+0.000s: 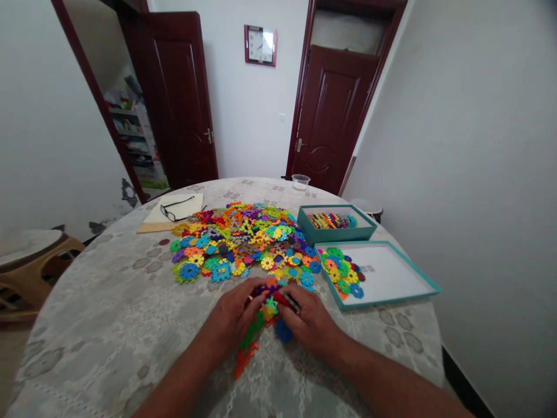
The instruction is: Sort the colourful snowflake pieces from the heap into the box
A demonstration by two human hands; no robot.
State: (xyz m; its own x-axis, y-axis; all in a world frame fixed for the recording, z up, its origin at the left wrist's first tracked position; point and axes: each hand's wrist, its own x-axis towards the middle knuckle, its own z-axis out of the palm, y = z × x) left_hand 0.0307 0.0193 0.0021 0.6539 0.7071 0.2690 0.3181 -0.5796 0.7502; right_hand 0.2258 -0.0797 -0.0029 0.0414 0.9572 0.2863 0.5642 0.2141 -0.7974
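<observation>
My left hand (238,309) curls its fingers over a joined group of notched plastic pieces (253,330), green and orange, that trails down toward the front of the table. From the other side my right hand (308,316) pinches a red plastic piece (282,299) against the same group. A yellow piece (268,313) shows between the two hands, and a blue notched disc (284,331) sits under my right fingers. My fingers hide part of the joined pieces. Just beyond my hands spreads a large heap of colourful notched plastic discs (243,241).
On the right stand a teal box (337,233) with rows of discs and a white, teal-edged lid (391,273) with loose discs. Glasses (169,215) rest on paper (187,204) at the left back. A clear plastic bowl (300,182) is at the table's far edge.
</observation>
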